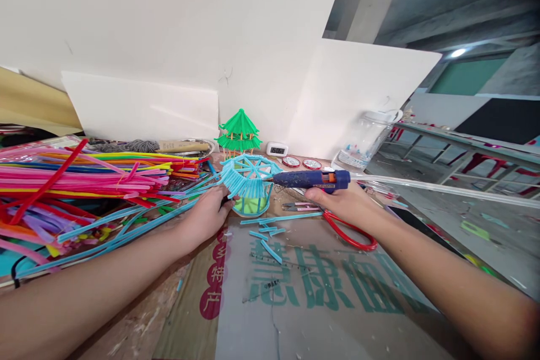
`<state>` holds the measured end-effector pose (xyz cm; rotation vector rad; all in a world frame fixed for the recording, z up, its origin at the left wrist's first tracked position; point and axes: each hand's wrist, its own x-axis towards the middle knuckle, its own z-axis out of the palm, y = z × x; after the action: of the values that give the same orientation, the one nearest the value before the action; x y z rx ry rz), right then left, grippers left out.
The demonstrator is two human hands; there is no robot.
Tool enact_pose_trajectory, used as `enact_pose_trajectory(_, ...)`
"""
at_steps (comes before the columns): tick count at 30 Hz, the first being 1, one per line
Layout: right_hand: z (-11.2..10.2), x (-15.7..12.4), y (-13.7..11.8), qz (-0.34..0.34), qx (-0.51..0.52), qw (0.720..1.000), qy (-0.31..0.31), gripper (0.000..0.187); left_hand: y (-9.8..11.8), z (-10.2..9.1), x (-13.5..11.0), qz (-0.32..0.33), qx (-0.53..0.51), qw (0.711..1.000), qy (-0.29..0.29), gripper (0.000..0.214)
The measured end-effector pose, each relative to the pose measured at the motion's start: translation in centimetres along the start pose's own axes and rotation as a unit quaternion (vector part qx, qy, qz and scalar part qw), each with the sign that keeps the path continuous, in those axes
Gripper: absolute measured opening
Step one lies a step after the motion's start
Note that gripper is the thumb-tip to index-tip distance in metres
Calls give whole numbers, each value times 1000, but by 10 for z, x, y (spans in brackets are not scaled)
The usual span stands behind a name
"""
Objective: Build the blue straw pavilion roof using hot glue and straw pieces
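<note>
My right hand (337, 201) is wrapped round a blue hot glue gun (306, 179), its nozzle pointing left at a small pavilion model (248, 183). That model has a light-blue pipe-cleaner roof with open spokes on top and a green floor inside a round frame. Against its left side my left hand (212, 208) is closed on the edge; the fingertips are partly hidden. Cut light-blue pipe-cleaner pieces (270, 248) lie in front on the board. Red-handled scissors (350, 233) and small thread snips (300, 206) rest below the glue gun.
Bundles of coloured pipe cleaners (84, 180) fill the left side. Behind the model stand a green tiered pagoda (240, 132) and a small digital clock (277, 149). A clear plastic jar (363, 140) is at the back right. White boards (169, 39) wall off the back.
</note>
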<state>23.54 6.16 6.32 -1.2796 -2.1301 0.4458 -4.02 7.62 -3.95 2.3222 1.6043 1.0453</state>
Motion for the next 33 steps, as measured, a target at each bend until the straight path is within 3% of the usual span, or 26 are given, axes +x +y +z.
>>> enact_pose_trajectory(8, 1, 2, 7, 23, -19, 1000, 9, 33, 1, -1, 0, 1, 2, 1000, -2, 14)
enact_pose_trajectory(19, 1, 1, 2, 2, 12, 1000, 2, 24, -1, 1, 0, 3, 0, 1000, 4, 15)
enact_pose_trajectory(29, 3, 2, 1, 11, 56, 998, -8, 28, -1, 1, 1, 3, 4, 1000, -2, 15)
enact_pose_trajectory(33, 1, 2, 2, 17, 26, 999, -9, 27, -1, 1, 0, 3, 8, 1000, -2, 16)
